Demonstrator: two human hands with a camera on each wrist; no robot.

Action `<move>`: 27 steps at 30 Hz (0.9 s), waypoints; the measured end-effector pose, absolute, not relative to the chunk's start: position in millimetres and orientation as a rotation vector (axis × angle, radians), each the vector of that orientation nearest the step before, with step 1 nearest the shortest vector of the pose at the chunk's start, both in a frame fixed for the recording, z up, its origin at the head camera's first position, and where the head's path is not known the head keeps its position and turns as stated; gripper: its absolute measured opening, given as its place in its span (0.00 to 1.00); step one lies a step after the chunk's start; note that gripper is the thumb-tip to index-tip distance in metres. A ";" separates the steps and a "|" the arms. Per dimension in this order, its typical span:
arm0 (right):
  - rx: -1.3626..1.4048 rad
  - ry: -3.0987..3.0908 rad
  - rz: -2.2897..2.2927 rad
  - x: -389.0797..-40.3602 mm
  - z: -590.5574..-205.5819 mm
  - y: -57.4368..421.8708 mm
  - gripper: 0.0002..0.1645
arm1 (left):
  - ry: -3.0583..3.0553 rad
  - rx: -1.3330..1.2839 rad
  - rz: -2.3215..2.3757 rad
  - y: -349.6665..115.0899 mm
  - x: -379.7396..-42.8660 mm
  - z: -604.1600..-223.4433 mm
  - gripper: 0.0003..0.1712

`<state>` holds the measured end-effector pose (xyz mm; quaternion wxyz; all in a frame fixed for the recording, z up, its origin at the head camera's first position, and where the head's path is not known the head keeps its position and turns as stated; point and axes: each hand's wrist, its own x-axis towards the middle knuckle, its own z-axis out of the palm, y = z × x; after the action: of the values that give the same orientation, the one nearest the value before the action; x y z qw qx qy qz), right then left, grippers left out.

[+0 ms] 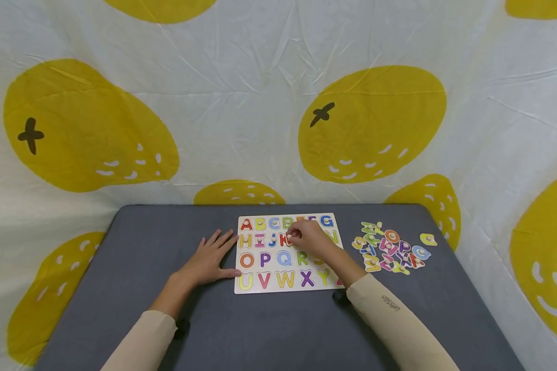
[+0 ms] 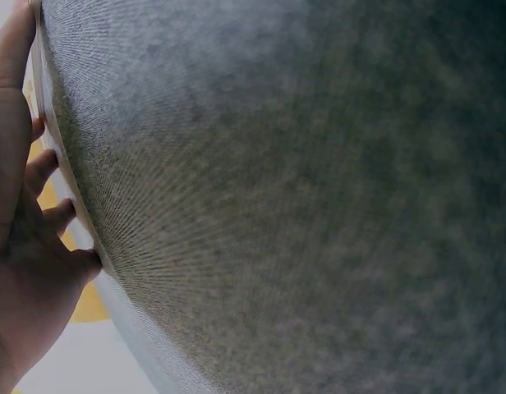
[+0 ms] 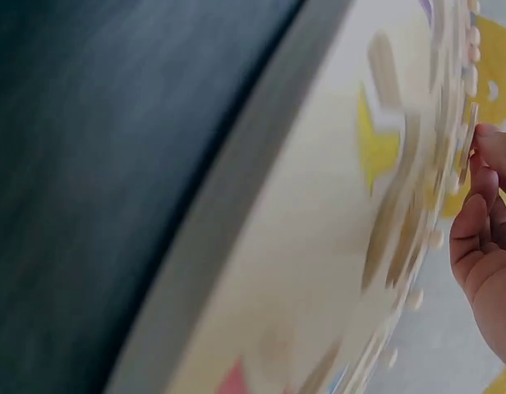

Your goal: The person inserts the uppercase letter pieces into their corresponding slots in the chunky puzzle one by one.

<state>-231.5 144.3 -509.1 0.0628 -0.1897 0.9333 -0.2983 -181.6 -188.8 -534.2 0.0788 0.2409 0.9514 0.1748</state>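
Note:
A wooden alphabet puzzle board (image 1: 271, 289) lies flat on the dark table. My right hand (image 1: 312, 238) is over its second row and pinches a red letter K piece (image 1: 283, 240) at the K place. In the right wrist view, thumb and finger hold this thin piece (image 3: 468, 146) by its top, tilted against the board; whether it touches the recess is hidden. My left hand (image 1: 208, 261) lies with fingers spread beside the board, its thumb and fingertips at the left edge. Knobbed pieces, such as the blue C (image 1: 274, 223), sit in the top row.
Right of the board, loose letter pieces (image 1: 387, 249) lie in an overlapping pile. One yellow piece (image 1: 428, 239) lies apart, farther right. Behind the grey table (image 1: 278, 330) hangs a white curtain (image 1: 241, 123) with big yellow fruit prints.

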 end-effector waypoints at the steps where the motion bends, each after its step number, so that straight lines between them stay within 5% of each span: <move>1: -0.579 2.822 -0.881 -232.5 -510.1 140.4 0.02 | 2.852 0.725 0.524 -189.0 -181.4 -534.0 0.60; 21: -0.568 2.795 -0.890 -236.4 -516.9 121.0 0.02 | 2.853 0.702 0.518 -188.4 -182.2 -533.5 0.61; 27: -0.590 2.790 -0.913 -234.2 -513.2 131.8 0.11 | 2.846 0.721 0.540 -187.7 -182.1 -533.3 0.60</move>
<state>-234.2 131.8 -513.2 0.0733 -0.1966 0.9292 -0.3042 -182.1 -187.7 -533.3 0.0779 0.2409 0.9504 0.1805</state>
